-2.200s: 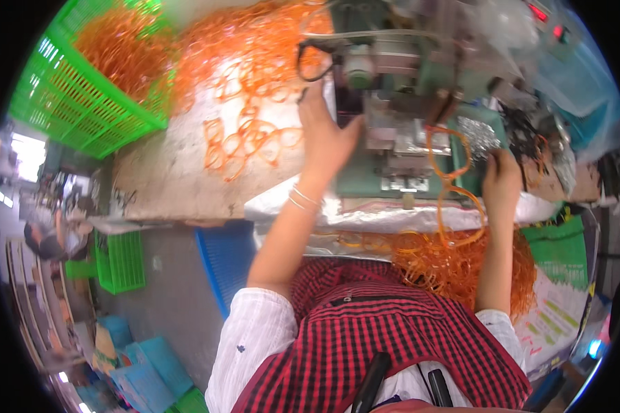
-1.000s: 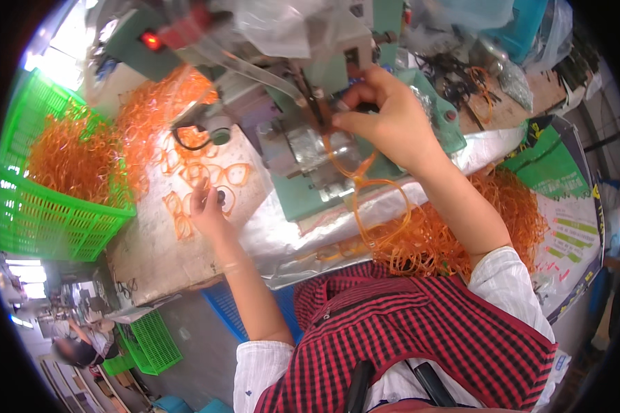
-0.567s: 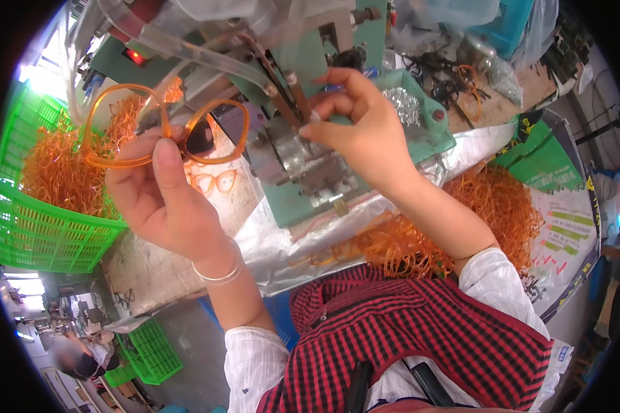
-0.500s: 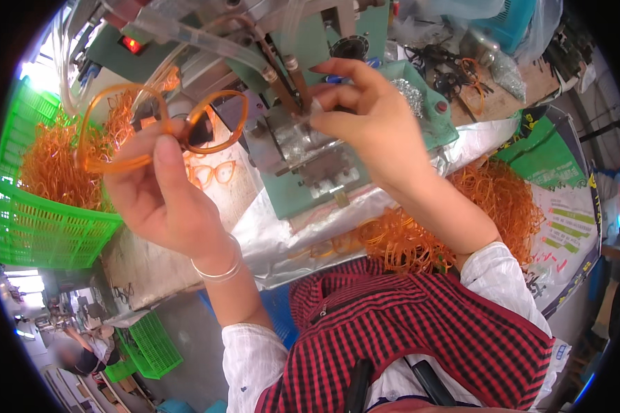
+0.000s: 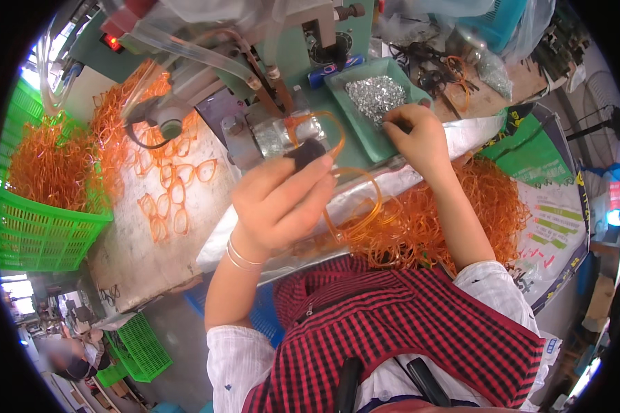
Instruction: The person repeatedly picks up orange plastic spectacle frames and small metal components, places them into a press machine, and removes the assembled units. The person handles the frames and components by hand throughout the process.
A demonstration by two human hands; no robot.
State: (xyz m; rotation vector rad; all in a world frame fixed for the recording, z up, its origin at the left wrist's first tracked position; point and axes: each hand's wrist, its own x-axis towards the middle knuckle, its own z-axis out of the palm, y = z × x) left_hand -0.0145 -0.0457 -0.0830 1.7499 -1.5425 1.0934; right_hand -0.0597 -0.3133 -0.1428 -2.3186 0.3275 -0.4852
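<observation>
My left hand (image 5: 279, 203) grips an orange eyeglass frame (image 5: 378, 196) by its middle, holding one rim up against the metal fixture (image 5: 265, 138) of a green bench machine (image 5: 300, 51). A dark cover (image 5: 306, 154) sits at a fingertip of that hand. Two brown rods (image 5: 282, 96) of the machine point down just above the fixture. My right hand (image 5: 424, 138) reaches into a green tray (image 5: 370, 146), its thumb and fingers pinched together at the edge of a pile of small silvery metal pieces (image 5: 375, 96). Whatever lies between those fingertips is hidden.
Orange eyeglass frames (image 5: 207, 171) lie on the table at left, beside a heaped green basket (image 5: 48, 237). A large pile of orange frames (image 5: 482, 206) lies near my right forearm. Dark frames (image 5: 424, 62) and a bag of metal pieces (image 5: 492, 76) sit at back right.
My left hand has carried the eyeglass frame rightward from the table's left side to the machine's fixture. My right hand has left the machine's rods and moved right to the metal pieces.
</observation>
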